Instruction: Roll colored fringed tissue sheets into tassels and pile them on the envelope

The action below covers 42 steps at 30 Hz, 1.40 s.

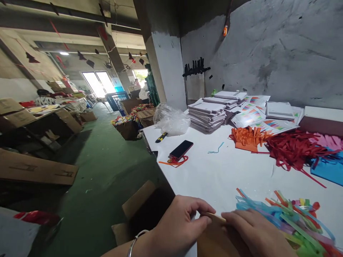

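Note:
At the bottom of the view, my left hand (pixel 182 221) pinches the top edge of a piece of brown cardboard (pixel 213 241) between thumb and fingers. A metal bangle is on that wrist. My right hand (pixel 252 228) curls over the same edge just to the right, its thumb hidden. The lower part of the cardboard runs out of view. Beside my right hand lies a loose heap of coloured tissue paper strips (pixel 292 217) on the white table (pixel 214 175).
A phone (pixel 181 150), a utility knife (pixel 161 137) and a clear plastic bag (pixel 173 119) lie near the table's left edge. Stacked white cards (pixel 206 114) stand behind; orange fringe (pixel 249 137) and red fringe (pixel 292 146) lie right. An open carton (pixel 142 200) is on the floor.

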Motion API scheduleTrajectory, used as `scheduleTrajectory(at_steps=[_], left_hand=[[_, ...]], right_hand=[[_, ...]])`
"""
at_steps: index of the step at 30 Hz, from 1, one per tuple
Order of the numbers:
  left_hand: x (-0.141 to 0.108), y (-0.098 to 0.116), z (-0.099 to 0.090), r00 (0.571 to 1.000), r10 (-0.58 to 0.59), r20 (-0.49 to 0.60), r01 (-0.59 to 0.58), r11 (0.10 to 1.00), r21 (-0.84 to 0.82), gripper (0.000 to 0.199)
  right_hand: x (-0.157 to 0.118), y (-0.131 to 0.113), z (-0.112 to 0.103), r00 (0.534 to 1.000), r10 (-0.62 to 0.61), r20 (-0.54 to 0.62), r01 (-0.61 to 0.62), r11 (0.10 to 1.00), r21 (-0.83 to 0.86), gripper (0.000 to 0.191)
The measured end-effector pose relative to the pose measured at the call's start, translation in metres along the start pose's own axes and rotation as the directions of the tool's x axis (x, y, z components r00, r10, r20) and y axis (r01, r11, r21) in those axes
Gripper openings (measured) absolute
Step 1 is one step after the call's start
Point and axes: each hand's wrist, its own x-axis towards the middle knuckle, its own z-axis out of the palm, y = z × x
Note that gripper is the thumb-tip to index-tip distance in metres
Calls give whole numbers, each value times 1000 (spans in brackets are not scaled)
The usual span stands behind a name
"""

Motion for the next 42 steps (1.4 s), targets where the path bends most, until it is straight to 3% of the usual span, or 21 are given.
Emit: scheduleTrajectory(at_steps=[3,5,9,13,18,21,26,30,34,39,42], left_hand=[[2,-4,-5,997,-79,-17,78,994,-77,42],[5,-8,-8,998,-61,18,62,994,-89,49],[6,-9,-6,991,56,118,-34,983,-181,19],[4,-5,1,992,108,58,-99,985,-138,15],[4,-4,7,984,135,114,-115,979,-171,19],[5,-3,7,974,144,175,-110,975,-191,23],[4,2,5,967,220,128,-207,972,-107,23],[5,2,6,973,175,147,-149,973,-175,25],[7,2,5,963,127,238,-96,986,-139,30],[5,6,0,985,60,164,-38,990,-135,41],[3,8,2,991,-29,134,52,984,-169,42]], right_hand=[[5,-8,1,984,127,122,-140,985,104,23],[4,-10,0,970,186,158,-210,966,154,29],[7,-11,-5,919,260,297,-343,898,275,36],[15,-13,-13,853,277,442,-468,781,414,30],[13,-16,-15,890,295,348,-426,809,405,43],[7,-14,-12,888,271,371,-410,833,372,43],[-4,-7,-12,872,220,437,-391,850,353,37],[-8,-5,-15,891,254,375,-399,833,382,36],[-8,-4,-20,844,269,463,-470,788,399,34],[-25,5,-26,741,283,609,-583,721,374,37],[-41,11,-26,759,314,571,-569,745,347,45]])
